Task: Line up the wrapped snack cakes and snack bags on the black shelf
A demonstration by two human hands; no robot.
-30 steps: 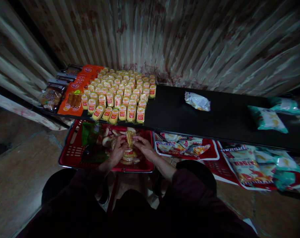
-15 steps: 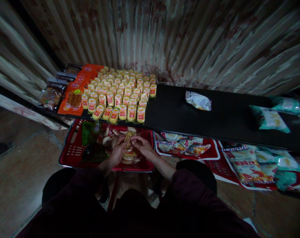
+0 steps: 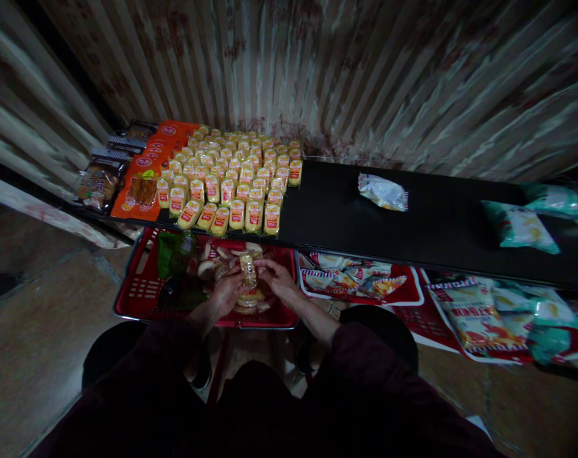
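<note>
Shelf (image 3: 346,216) overhangs basket (image 3: 136,299), held pkt (image 3: 247,268); snack rows (image 3: 232,184) atop.

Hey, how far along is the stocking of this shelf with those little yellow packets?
Done: rows of yellow packets fill the shelf's left part. In hand: the left hand and right hand hold one packet over the red basket. Left: more snacks lie in the basket, and the shelf right of the rows holds a white bag and green bags.

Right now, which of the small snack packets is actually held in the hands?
The packet pinched upright between the left hand and right hand over the red basket; the yellow ones lie in rows on the black shelf.
</note>
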